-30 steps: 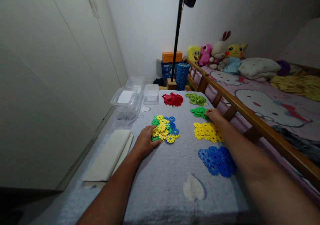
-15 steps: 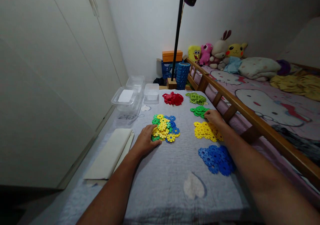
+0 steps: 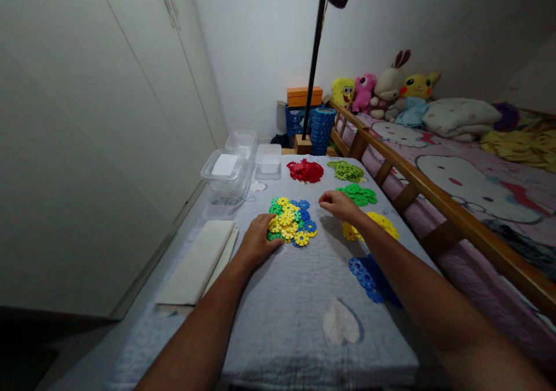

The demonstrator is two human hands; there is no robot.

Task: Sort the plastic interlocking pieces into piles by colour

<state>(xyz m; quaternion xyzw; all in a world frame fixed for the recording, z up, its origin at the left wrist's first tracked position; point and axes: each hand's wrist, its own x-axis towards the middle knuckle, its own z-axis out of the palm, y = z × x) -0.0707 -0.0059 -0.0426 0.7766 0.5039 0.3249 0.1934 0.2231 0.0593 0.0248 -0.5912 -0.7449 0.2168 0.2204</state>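
Observation:
My left hand [image 3: 258, 239] rests flat on the grey quilt [image 3: 299, 298], its fingers spread against the near left edge of a mixed pile of yellow, green and blue flower-shaped discs [image 3: 292, 221]. My right hand [image 3: 340, 204] hovers between that mixed pile and the dark green pile [image 3: 359, 193], fingers loosely curled with nothing visible in them. Sorted piles lie to the right: red [image 3: 305, 171], light green [image 3: 346, 171], yellow [image 3: 377, 223] and blue [image 3: 367, 275], the last two partly hidden by my right forearm.
Clear plastic containers [image 3: 226, 171] stand at the far left of the quilt, a folded cream cloth [image 3: 197, 260] lies at its left edge. A wooden bed rail [image 3: 434, 203] runs along the right. A black pole [image 3: 313, 61] rises at the back near plush toys [image 3: 382, 87].
My right hand has left the dark green pile and moved left toward the mixed pile. My left hand has stayed at the mixed pile's edge. The view shifted slightly.

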